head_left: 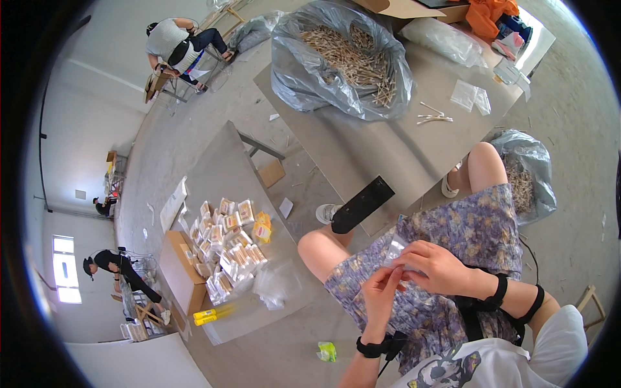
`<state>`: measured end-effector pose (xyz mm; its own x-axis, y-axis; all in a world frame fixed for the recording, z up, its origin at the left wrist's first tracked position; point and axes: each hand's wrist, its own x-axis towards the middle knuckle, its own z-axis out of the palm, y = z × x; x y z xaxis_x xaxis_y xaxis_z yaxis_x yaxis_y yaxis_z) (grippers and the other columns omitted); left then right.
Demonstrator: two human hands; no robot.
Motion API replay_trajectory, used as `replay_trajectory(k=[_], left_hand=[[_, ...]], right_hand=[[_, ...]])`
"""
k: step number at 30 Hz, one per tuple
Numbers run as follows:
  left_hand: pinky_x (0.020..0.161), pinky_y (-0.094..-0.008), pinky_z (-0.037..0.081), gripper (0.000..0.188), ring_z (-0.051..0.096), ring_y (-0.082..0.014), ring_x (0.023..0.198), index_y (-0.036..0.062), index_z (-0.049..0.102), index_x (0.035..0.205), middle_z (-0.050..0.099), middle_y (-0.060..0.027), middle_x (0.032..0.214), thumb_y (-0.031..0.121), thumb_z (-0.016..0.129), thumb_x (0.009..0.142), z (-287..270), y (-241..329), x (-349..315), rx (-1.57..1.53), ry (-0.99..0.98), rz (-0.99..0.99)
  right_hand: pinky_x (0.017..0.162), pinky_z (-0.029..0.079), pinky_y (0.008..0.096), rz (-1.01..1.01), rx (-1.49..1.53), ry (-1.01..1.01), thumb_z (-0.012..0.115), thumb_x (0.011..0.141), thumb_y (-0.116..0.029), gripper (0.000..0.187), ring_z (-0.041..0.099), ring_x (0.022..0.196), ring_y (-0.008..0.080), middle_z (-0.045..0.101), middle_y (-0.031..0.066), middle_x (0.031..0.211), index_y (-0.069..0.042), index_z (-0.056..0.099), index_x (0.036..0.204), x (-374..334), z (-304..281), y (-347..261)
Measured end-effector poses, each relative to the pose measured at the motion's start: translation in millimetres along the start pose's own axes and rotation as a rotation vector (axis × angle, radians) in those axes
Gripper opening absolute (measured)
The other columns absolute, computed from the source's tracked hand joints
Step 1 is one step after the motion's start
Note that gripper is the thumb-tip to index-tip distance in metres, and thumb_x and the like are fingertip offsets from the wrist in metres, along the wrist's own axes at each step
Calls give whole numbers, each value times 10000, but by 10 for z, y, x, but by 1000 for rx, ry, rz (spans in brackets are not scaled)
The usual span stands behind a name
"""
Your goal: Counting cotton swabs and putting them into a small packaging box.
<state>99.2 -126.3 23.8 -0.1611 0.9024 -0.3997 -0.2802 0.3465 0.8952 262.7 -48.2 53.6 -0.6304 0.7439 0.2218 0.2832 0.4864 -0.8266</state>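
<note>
Above my lap, both hands meet at a small clear plastic bag (396,248). My right hand (435,266) pinches it between thumb and fingers, and the bag sticks out past the fingertips. Coming up from below, my left hand (380,296) has its thumb and fingers closed at the bag's lower edge, touching the right fingertips. What the bag contains, if anything, is too small to make out. On the table ahead lie several loose cotton swabs (435,118) and two flat clear bags (471,97).
A big grey plastic bag (291,84) full of swabs stands on the table (349,145); another swab bag (543,171) is beside my knee. Left, a second table (223,155) bears packed swab bundles (239,258), a cardboard box (181,271) and yellow cylinders (205,317). Other people sit farther off.
</note>
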Motion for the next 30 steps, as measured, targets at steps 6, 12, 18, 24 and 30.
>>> replay_trajectory(k=[6,12,18,24,30], left_hand=[[573,-266,554,134,719,-179,799,-10,683,1004,721,-98,892,92,596,995,-44,-41,0,-119,-23,-117],[573,-255,544,111,707,-165,737,-2,681,984,721,-100,889,91,622,982,-79,-91,-8,-172,-19,-110],[587,-207,504,121,674,-81,720,6,710,936,714,-43,799,114,668,968,-30,33,-36,144,-48,-21],[577,-232,470,115,631,-70,651,14,693,900,689,-39,729,113,673,956,29,16,-16,392,-94,163],[543,-280,454,220,598,-98,566,7,648,827,623,-64,618,196,750,873,46,-20,95,528,-110,-37]], right_hand=[[850,537,405,43,58,-64,707,797,-59,225,635,947,305,639,106,998,-49,679,1021,-1,-33,38],[839,538,396,31,36,-81,717,794,-82,259,645,962,307,656,107,1001,-58,683,1049,-7,-72,38],[770,550,395,131,156,-96,713,791,-79,200,671,863,313,686,94,903,-45,706,988,-28,-64,110],[730,540,392,256,201,7,705,783,-74,164,676,783,298,685,73,808,-58,704,946,-18,-112,151],[726,498,365,-80,-300,-63,709,725,-84,131,670,741,239,676,34,771,-109,614,812,-28,-150,113]])
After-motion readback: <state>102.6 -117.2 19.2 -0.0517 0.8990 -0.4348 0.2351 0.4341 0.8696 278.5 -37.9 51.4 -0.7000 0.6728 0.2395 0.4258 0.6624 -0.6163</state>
